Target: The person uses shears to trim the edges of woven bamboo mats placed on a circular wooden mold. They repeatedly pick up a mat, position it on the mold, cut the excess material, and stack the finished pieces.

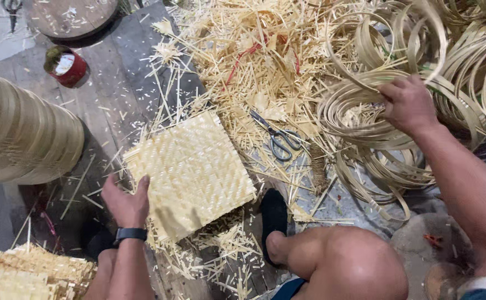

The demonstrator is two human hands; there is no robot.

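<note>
A square woven bamboo mat (190,172) lies flat on the dark wooden floor. My left hand (125,201), with a dark watch on the wrist, rests on the mat's near-left edge. My right hand (407,103) reaches out to a heap of pale bamboo strip rings (365,128) at the right and grips one ring at its top. My bare knee and a foot in a black sock (274,218) sit just below the mat.
Scissors (279,139) lie among a thick litter of bamboo offcuts (265,55). A tall stack of bamboo hoops (20,133) stands at left, a red tin (65,65) behind it, a round wooden block (73,15) at top, woven mats (26,275) at bottom left.
</note>
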